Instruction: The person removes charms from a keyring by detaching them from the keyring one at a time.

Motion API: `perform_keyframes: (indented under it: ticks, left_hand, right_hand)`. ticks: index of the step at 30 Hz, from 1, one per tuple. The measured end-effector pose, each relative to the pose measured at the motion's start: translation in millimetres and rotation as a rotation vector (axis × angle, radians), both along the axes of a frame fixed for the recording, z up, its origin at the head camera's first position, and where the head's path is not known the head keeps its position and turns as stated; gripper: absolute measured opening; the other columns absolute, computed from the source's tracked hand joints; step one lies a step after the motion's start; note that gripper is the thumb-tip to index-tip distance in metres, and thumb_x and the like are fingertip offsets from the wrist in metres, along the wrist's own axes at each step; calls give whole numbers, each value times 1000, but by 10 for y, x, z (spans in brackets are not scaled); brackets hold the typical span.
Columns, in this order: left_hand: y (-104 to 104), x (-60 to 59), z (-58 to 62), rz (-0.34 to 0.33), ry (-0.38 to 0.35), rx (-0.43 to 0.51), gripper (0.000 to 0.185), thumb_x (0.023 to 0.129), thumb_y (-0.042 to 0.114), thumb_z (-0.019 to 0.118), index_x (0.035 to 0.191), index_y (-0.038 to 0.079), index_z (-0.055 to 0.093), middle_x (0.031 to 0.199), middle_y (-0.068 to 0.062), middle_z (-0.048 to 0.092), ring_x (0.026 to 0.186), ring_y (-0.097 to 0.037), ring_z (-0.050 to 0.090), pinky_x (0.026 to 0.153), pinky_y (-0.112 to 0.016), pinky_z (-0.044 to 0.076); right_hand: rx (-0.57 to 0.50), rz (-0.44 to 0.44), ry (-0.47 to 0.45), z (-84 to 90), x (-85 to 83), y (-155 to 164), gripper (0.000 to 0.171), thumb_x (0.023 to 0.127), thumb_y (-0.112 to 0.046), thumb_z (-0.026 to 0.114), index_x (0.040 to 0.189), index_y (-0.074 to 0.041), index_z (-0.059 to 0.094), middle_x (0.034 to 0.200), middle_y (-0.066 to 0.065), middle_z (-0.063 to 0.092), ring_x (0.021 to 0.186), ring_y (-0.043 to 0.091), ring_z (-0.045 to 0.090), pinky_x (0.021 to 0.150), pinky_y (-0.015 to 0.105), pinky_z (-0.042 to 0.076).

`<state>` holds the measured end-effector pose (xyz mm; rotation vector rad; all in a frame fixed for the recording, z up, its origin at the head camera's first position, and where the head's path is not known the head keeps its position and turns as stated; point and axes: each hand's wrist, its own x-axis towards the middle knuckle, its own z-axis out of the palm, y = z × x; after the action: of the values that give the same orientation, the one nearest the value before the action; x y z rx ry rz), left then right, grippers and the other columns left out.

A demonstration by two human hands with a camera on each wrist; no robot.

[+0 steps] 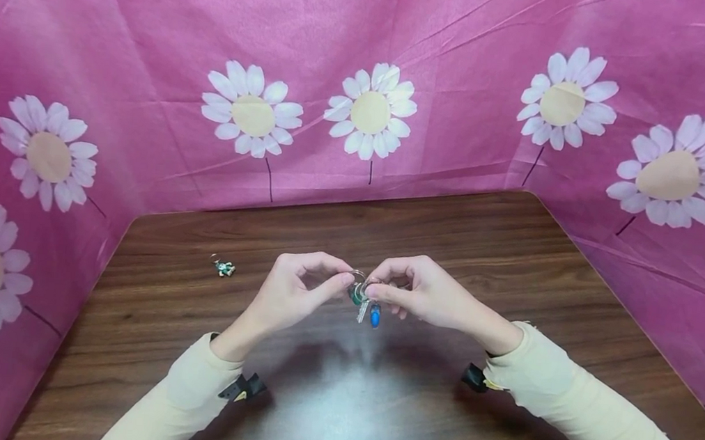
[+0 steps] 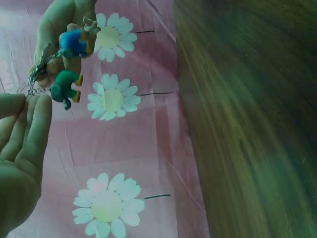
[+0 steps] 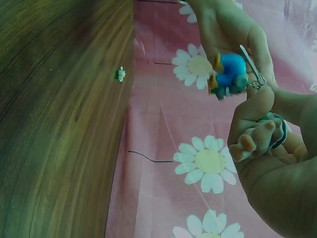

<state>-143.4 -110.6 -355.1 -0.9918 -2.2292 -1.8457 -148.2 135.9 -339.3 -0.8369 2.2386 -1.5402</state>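
Above the table, both hands meet at a metal key ring. My left hand pinches its left side between thumb and fingertips. From the other side my right hand pinches the ring, thumb toward the camera. Below the fingers hang a silver key, a blue figurine charm and a green figurine charm. Another small figurine, tan with a dark green edge, lies against the right hand's curled fingers in the right wrist view. Fingertips hide part of the ring.
A small green and white figurine charm with a metal loop lies on the brown wooden table, left of the hands. A pink cloth printed with white daisies stands around the table's back and sides.
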Motion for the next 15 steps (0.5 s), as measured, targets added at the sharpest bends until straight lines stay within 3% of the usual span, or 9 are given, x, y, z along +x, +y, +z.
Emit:
perform_keyframes:
  ticks: [8,12,15]
  left_hand:
    - [10,-103,21,-41,485,-36,16,83,-11,70,94,0,75,85,-7,75,69,-12,69,60,-20,58]
    - [7,-129,46,-28,653,-117,13,81,-8,71,88,3,75,82,-4,73,67,-9,63,59,-16,54]
    - [5,-130,41,-9,702,-162,10,82,-4,70,87,4,75,82,-2,73,69,-7,63,61,-16,54]
  right_hand:
    - [31,10,-17,-27,0,-5,11,98,-18,70,104,-8,73,76,3,66,58,16,57,46,30,52]
    - [57,-1,-54,-43,1,-3,13,99,-21,69,104,-9,72,74,1,66,56,16,57,41,26,45]
    - [72,-16,-92,-55,-1,7,14,99,-23,69,105,-10,72,72,3,64,55,16,56,39,24,40]
